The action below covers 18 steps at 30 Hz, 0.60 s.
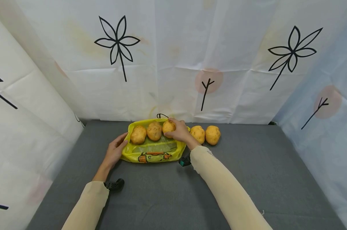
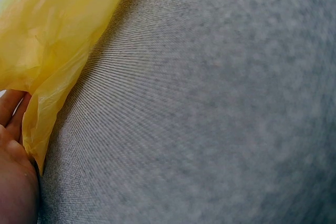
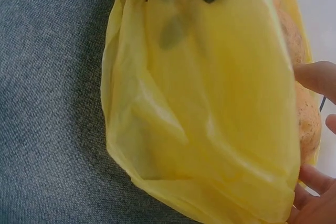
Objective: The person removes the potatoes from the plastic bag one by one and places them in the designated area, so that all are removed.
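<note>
A yellow plastic bag (image 1: 153,147) with a printed orange and green picture lies with its mouth spread at the back of the table. Inside it sit a left potato (image 1: 138,135), a middle potato (image 1: 154,131) and a right potato (image 1: 168,127). My right hand (image 1: 180,130) grips the right potato from its right side, thumb and fingers around it. At the bag's left edge, my left hand (image 1: 116,150) holds the plastic. The left wrist view shows the left hand's fingers (image 2: 16,109) partly behind the yellow film. In the right wrist view the bag's side covers much of the potatoes.
Two more potatoes, one nearer (image 1: 197,134) and one farther right (image 1: 212,135), lie on the grey table (image 1: 248,179) just right of the bag. A white patterned curtain (image 1: 173,64) stands right behind the table's back edge, with more fabric along both sides.
</note>
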Available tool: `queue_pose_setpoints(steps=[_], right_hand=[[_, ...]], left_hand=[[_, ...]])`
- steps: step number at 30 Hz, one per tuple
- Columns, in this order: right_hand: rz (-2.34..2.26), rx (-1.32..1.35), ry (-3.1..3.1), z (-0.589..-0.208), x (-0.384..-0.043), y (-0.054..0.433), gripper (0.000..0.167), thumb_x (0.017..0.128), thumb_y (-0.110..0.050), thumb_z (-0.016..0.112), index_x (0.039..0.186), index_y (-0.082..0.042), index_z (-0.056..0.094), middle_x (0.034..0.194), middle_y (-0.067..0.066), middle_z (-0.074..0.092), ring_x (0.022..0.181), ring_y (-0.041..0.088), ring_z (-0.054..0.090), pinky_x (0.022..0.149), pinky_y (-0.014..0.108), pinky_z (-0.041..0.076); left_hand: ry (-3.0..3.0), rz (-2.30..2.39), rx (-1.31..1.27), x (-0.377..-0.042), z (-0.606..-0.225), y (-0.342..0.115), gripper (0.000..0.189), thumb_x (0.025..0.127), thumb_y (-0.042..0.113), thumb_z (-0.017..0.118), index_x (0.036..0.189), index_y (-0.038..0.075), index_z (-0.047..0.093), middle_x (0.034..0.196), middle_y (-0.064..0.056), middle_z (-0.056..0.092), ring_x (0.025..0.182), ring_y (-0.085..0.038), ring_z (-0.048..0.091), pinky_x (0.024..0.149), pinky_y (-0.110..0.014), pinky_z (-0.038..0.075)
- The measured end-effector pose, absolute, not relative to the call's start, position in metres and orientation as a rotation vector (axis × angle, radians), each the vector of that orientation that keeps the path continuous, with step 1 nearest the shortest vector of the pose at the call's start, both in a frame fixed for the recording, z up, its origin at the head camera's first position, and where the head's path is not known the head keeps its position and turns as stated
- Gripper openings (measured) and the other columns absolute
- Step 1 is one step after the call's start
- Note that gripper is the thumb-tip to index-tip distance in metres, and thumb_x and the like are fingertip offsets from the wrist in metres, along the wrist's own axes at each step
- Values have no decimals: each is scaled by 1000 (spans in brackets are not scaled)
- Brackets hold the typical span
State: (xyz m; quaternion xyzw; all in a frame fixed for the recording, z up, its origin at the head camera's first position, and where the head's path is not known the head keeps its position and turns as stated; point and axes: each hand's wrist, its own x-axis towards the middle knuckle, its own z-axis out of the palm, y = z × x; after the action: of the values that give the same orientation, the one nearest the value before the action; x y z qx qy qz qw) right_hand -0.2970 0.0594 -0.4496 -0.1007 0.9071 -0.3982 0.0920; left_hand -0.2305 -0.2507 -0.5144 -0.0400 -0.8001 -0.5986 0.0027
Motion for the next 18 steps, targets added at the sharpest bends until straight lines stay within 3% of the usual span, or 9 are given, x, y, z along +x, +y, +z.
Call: queue_pose_setpoints(steps=[8,14,18], right_hand=[[-1143,-290,2699,-452,-298,57,73,95,-29,73,159,-22,38,147,24,39,122,38,51,97,51,46],[-1179,-269,2679,-456,-298,59,73,94,-24,74,158,-25,39,145,23,37,113,37,53,88,48,50],[-1223,-258,2666,-458,-298,61,73,91,-22,76,156,-26,43,141,21,38,109,35,54,86,47,51]], left_hand=[[-2505,-1889,-127,-231,-514,-250,49,109,27,50,156,14,43,158,-10,40,146,-26,34,106,-21,35],[-2513,-1892,-111,-230,-510,-249,49,110,24,49,156,11,42,159,-12,39,146,-28,33,113,-36,34],[-2507,-1897,-112,-231,-510,-249,49,110,24,49,156,11,42,159,-13,39,146,-29,34,108,-23,36]])
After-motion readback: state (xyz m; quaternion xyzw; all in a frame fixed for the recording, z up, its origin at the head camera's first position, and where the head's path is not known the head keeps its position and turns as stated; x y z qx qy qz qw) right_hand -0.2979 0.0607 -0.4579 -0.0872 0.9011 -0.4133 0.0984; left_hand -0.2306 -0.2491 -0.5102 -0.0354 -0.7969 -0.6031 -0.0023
